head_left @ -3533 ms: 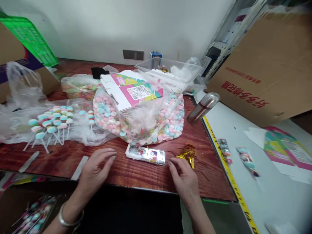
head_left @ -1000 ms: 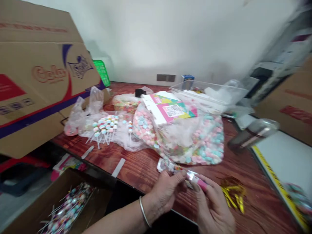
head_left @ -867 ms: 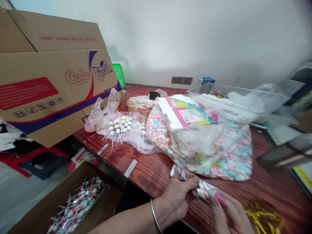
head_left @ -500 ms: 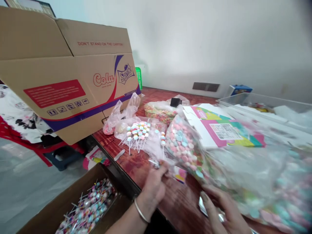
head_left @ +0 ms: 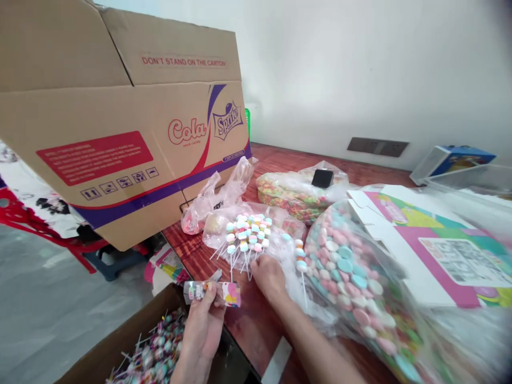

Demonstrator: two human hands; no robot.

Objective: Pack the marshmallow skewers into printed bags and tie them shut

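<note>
My left hand (head_left: 205, 320) pinches a small clear plastic candy wrapper (head_left: 231, 294) with a pink and yellow print, above the table's front edge. My right hand (head_left: 271, 277) reaches to the pile of marshmallow candy skewers (head_left: 248, 232), its fingers closed at the white sticks below the candies. The fingertips are partly hidden, but they appear to grip a skewer's stick. Another candy skewer (head_left: 300, 256) lies apart, right of the pile, on clear plastic. A large clear bag of pastel candies (head_left: 346, 266) lies right of my right arm.
An open carton (head_left: 132, 352) of wrapped candy sticks stands below the table edge. A big cardboard box (head_left: 160, 106) rises at the left. Behind lie a bag of ring-shaped candies (head_left: 280, 192) with a black block (head_left: 322, 178), and a printed white box (head_left: 400, 234) at right.
My left hand has moved left to the table edge with the wrapper in view. My right hand has gone from the lower right, where it held something shiny, to the skewer pile.
</note>
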